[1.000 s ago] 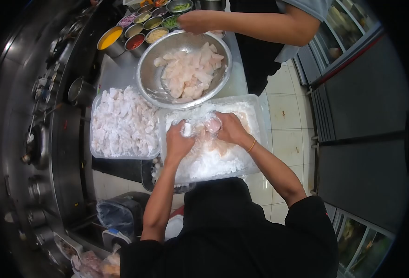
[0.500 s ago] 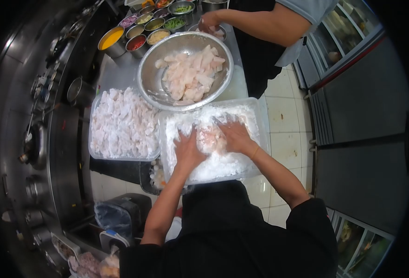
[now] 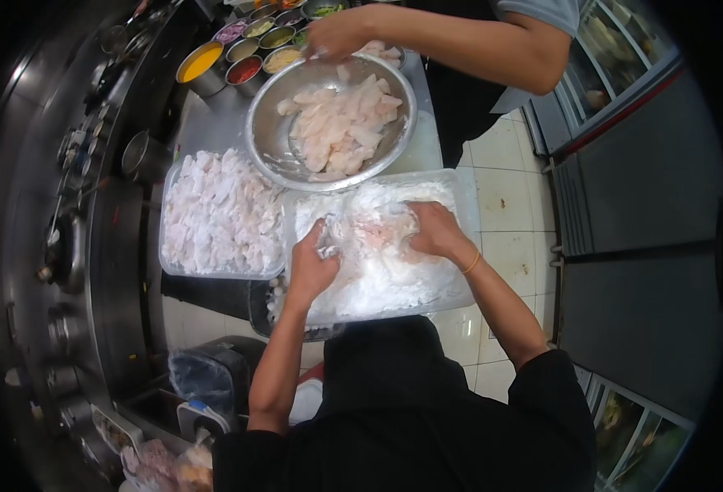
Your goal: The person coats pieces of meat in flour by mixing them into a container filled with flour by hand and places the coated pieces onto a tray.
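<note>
A clear plastic tub [image 3: 462, 279] of white flour [image 3: 378, 287] lies in front of me, with pale pink meat pieces [image 3: 375, 234] partly coated in its middle. At the tub's left side, my left hand [image 3: 316, 261] is curled round some flour, thumb and fingers a little apart. Across from it, my right hand [image 3: 439, 230] has its fingers bent into the flour, the tips partly hidden. Beyond the tub stands a large steel bowl [image 3: 261, 156] of raw pale meat strips [image 3: 345, 127]. To the left, a second tub [image 3: 165, 254] is heaped with floured pieces [image 3: 222, 213].
A co-worker's hand [image 3: 341, 33] hangs over the bowl's far rim. Steel pots of yellow liquid [image 3: 200, 63] and red food [image 3: 243, 70] stand at the back left among several small bowls. A lined bin [image 3: 206, 381] is below left; steel refrigerator doors [image 3: 640, 303] are at right.
My hands have gone from spread fingers on the meat pieces to curled fingers, farther apart in the flour. The co-worker's hand has moved left, from the small back bowl to over the large bowl.
</note>
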Demonstrator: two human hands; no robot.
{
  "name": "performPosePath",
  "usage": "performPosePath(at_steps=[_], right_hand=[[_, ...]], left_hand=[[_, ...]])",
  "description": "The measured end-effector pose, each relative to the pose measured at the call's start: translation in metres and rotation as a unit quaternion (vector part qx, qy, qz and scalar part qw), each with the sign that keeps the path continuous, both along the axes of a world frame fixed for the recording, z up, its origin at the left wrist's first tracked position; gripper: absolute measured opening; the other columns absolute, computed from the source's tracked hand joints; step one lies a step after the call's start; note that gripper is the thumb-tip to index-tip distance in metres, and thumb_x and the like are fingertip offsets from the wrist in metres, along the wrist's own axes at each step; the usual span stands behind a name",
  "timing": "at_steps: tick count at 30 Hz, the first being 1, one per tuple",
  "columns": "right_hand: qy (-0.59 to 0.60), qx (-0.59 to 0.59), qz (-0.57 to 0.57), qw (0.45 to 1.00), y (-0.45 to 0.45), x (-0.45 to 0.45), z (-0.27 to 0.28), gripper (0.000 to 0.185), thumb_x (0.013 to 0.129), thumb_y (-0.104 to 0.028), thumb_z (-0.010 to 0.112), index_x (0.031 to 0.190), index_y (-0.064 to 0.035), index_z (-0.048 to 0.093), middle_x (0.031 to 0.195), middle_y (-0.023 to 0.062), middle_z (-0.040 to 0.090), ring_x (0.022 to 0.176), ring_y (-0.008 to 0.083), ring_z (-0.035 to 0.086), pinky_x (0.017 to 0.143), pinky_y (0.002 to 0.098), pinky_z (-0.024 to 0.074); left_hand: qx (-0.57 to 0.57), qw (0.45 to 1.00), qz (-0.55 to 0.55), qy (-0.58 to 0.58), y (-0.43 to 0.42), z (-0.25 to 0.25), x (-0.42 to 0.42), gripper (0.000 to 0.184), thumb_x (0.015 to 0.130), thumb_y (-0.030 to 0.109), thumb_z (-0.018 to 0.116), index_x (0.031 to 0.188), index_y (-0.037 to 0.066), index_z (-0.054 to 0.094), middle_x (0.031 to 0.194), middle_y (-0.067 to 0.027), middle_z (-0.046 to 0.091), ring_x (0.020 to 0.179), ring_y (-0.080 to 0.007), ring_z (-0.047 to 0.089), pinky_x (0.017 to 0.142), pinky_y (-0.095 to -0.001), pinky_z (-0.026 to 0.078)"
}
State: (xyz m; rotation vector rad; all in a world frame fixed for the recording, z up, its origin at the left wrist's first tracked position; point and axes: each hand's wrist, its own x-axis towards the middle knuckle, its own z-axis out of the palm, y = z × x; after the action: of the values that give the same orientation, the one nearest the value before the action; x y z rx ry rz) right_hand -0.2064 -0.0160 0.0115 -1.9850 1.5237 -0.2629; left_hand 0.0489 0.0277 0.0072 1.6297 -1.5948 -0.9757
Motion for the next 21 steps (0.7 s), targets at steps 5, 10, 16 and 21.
performPosePath(at_steps=[5,10,16,21], right_hand=[[0.064,-0.004,0.059,0.996,0.001,-0.005,-0.002,0.065,0.062,-0.008,0.062,0.126,-0.0029,0.053,0.118,0.0227,0.059,0.113,0.0383,0.053,0.098,0.0445,0.0419],[0.144,0.051,0.131,0.980,-0.002,0.043,0.011,0.075,0.061,-0.013,0.068,0.133,-0.0099,0.047,0.125,0.0206,0.056,0.119,0.0393,0.049,0.104,0.0544,0.0330],[0.081,-0.135,0.101,0.982,0.004,0.074,-0.040,0.074,0.058,-0.016,0.077,0.127,-0.0083,0.053,0.103,0.0188,0.063,0.098,0.0361,0.059,0.091,0.0476,0.0418],[0.002,-0.154,0.081,0.985,-0.003,0.052,-0.022,0.044,0.062,-0.011,0.071,0.106,-0.0034,0.065,0.089,0.0221,0.064,0.085,0.0375,0.061,0.077,0.0447,0.0487]], left_hand=[[0.030,0.984,-0.069,-0.164,0.020,-0.005,-0.003,0.069,0.066,0.011,0.073,0.129,-0.004,0.049,0.128,-0.0343,0.047,0.126,-0.0453,0.041,0.103,-0.0458,0.037],[0.024,0.962,-0.090,-0.255,0.018,-0.024,-0.024,0.089,0.062,0.028,0.081,0.138,0.003,0.041,0.132,-0.0331,0.042,0.130,-0.0521,0.028,0.106,-0.0549,0.030],[0.074,0.974,-0.001,-0.213,-0.011,-0.022,-0.030,0.082,0.061,0.018,0.078,0.135,0.004,0.044,0.128,-0.0360,0.044,0.117,-0.0496,0.046,0.097,-0.0483,0.043],[-0.013,0.994,0.010,-0.110,-0.008,-0.001,-0.023,0.068,0.066,0.012,0.073,0.129,0.001,0.050,0.120,-0.0342,0.051,0.114,-0.0446,0.051,0.097,-0.0424,0.043]])
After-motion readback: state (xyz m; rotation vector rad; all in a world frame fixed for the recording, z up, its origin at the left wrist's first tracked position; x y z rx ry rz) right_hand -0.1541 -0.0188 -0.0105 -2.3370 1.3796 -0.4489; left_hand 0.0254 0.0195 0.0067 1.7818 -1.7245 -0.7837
